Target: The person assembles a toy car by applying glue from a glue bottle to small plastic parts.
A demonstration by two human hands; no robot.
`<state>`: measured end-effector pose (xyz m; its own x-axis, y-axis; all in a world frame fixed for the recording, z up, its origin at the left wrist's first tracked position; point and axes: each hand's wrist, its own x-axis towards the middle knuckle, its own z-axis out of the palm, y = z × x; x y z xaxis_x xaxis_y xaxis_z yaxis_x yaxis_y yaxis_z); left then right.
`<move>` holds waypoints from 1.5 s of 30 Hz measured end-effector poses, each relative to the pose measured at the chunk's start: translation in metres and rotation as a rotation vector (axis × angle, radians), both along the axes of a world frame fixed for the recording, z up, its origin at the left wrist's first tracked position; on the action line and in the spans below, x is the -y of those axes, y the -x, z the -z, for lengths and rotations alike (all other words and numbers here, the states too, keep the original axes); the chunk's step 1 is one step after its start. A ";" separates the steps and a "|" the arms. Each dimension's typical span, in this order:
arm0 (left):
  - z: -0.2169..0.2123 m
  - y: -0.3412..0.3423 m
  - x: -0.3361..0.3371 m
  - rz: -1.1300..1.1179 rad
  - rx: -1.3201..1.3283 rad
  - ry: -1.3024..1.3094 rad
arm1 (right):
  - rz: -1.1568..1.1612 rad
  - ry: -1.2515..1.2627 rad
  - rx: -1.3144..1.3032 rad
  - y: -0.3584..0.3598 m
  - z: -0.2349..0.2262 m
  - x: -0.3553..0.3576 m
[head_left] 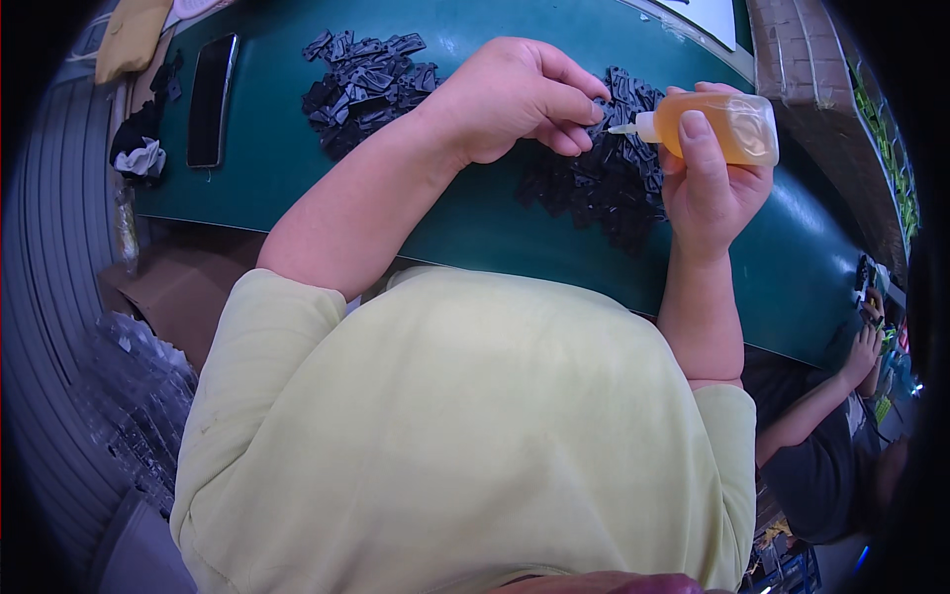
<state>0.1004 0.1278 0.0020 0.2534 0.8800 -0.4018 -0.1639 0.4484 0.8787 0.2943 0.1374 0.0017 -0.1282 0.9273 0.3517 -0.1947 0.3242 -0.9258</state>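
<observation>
My right hand (711,193) is wrapped round a squeeze bottle (734,129) of amber liquid. The bottle lies tilted on its side, its thin nozzle (623,129) pointing left at my other fingertips. My left hand (510,99) is closed in a pinch on a small black part (598,112), mostly hidden by the fingers; the nozzle tip is close to it, and I cannot tell whether they touch. Under and behind both hands spreads a heap of small black flat parts (599,188). Left of my left hand is a second heap of similar pieces (366,87).
On the green tabletop (455,223), a dark-screened phone (212,99) lies at the left. A yellow pouch (134,38) and dark cloth (143,139) sit at the left edge. Cardboard boxes (816,119) line the far right. Another person's hand (863,351) works at the right edge.
</observation>
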 end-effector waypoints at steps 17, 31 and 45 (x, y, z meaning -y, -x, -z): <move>-0.002 0.000 -0.005 -0.014 -0.025 -0.020 | 0.077 0.044 -0.058 -0.002 -0.009 -0.007; -0.007 -0.029 -0.156 -0.143 -0.703 -0.378 | 0.102 0.240 -0.458 -0.026 -0.024 -0.018; -0.005 0.029 0.002 0.140 -1.321 -0.776 | 0.038 0.259 -0.491 -0.018 -0.025 -0.012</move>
<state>0.0714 0.1258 0.0067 0.1919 0.9725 0.1322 0.8983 -0.2283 0.3755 0.3122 0.1496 0.0268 0.0287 0.9921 0.1218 -0.6156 0.1136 -0.7798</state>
